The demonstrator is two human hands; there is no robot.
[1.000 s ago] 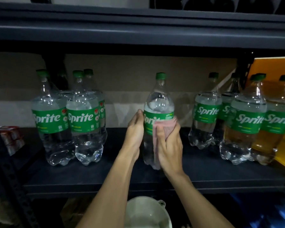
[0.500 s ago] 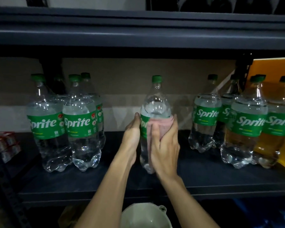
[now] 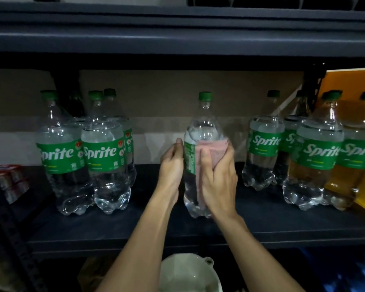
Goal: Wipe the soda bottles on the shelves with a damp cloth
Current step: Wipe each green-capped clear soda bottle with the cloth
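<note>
1. Sprite bottle [image 3: 202, 131] stands upright mid-shelf [image 3: 261, 220], alone betw the left bottle cluster [image 3: 105, 152] and right bottle cluster [image 3: 263, 144], well apart from both. Base is on or just above the shelf, can't tell which.
2. Risk: slip or spin. Smooth plastic + damp pink cloth [image 3: 214, 147]. If the push from the R side beats the L grip, the bottle twists out.
3. Risk: tip. Both contacts sit high, at label band. If it goes fwd off the shelf, it probably lands on the white basin [image 3: 185, 272] below.
4. Risk: label scuff or lifted edge from rubbing wet cloth over it.
5. Risk: partial wipe. Cloth covers only the label band and a strip below it; neck, cap and most of the lower body are bare.
6. Left hand [image 3: 171, 165]: fingers curled round the bottle's L side at label height, bracing.
7. Right hand [image 3: 217, 175]: wrapped over the cloth, pressing it onto the front/R side of the bottle.
</note>
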